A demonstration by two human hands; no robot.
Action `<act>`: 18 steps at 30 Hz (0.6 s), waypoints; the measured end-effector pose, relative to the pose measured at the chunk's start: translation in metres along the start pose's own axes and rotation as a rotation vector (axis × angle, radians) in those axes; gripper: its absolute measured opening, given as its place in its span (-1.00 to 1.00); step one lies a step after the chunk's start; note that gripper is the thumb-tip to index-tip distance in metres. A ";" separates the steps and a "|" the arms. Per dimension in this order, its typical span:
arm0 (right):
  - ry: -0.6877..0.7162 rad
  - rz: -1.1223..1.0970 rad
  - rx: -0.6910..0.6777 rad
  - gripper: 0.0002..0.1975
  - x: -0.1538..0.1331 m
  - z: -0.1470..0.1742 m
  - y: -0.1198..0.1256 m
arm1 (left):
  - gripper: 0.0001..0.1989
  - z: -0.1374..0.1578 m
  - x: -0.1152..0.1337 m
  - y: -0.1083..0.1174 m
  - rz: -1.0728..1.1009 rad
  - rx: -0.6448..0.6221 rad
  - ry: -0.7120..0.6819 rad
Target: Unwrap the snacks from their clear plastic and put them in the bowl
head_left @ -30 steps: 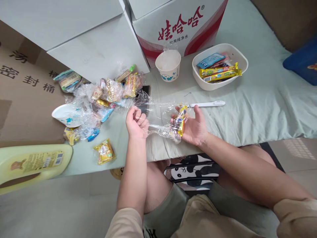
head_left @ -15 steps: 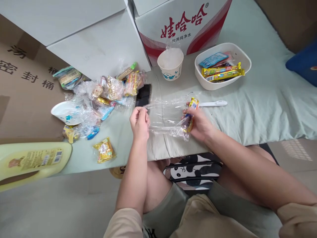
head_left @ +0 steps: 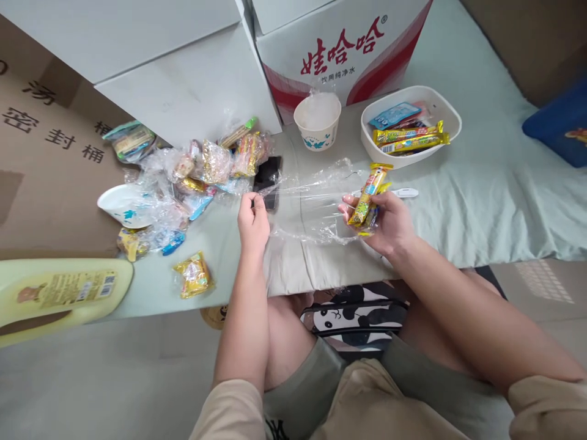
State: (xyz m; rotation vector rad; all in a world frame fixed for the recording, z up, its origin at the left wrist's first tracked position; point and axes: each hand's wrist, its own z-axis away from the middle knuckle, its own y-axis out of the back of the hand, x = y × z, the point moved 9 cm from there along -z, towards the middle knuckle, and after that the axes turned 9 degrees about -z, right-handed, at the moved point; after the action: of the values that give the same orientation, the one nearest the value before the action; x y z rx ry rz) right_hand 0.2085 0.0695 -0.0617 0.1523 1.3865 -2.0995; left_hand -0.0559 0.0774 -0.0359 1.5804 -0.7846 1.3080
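A clear plastic bag [head_left: 316,205] is stretched sideways between my two hands, above the cloth. My left hand [head_left: 253,223] pinches its left end, fingers closed. On the right, my right hand [head_left: 387,223] is turned palm up, its fingers curled round small yellow snack packets [head_left: 369,194]. The bag's right end reaches these packets; whether they lie inside it I cannot tell. Behind the right hand a white plastic handle [head_left: 406,192] partly shows. A dark phone [head_left: 268,180] lies just beyond my left hand, partly under the bag.
Wrapped snacks [head_left: 197,171] are heaped at left around a tipped paper bowl [head_left: 126,205]. One yellow packet [head_left: 195,274] lies near the edge. A paper cup [head_left: 317,131] and a white tub [head_left: 413,160] of snacks stand before a white carton [head_left: 339,58]. A yellow jug [head_left: 64,293] lies front left.
My right hand has turned palm up and moved slightly right, bringing the yellow packets into fuller view. The bag is drawn out wider. My left hand has shifted slightly left.
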 end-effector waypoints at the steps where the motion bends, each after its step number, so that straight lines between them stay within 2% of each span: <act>1: -0.025 -0.058 -0.020 -0.72 0.001 0.000 -0.002 | -0.63 0.000 0.000 -0.001 -0.004 -0.008 -0.003; 5: -0.059 -0.176 0.013 -0.68 0.005 0.003 0.001 | -0.62 0.001 0.006 -0.001 0.036 0.004 -0.002; 9: -0.084 -0.139 0.091 -0.62 0.014 0.005 0.007 | -0.60 0.001 0.018 0.013 0.106 0.102 -0.065; 14: -0.165 0.037 0.059 -0.60 0.024 0.004 0.006 | -0.58 0.001 0.028 0.049 0.216 0.351 -0.148; 18: -0.068 0.062 0.066 -0.65 0.009 0.000 0.013 | -0.57 0.001 0.015 0.073 0.308 0.513 -0.004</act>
State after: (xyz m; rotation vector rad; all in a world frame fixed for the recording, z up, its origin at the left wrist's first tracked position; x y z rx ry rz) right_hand 0.2084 0.0618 -0.0757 0.1479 1.2586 -2.0804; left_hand -0.1171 0.0492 -0.0029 1.9092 -0.7522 1.8391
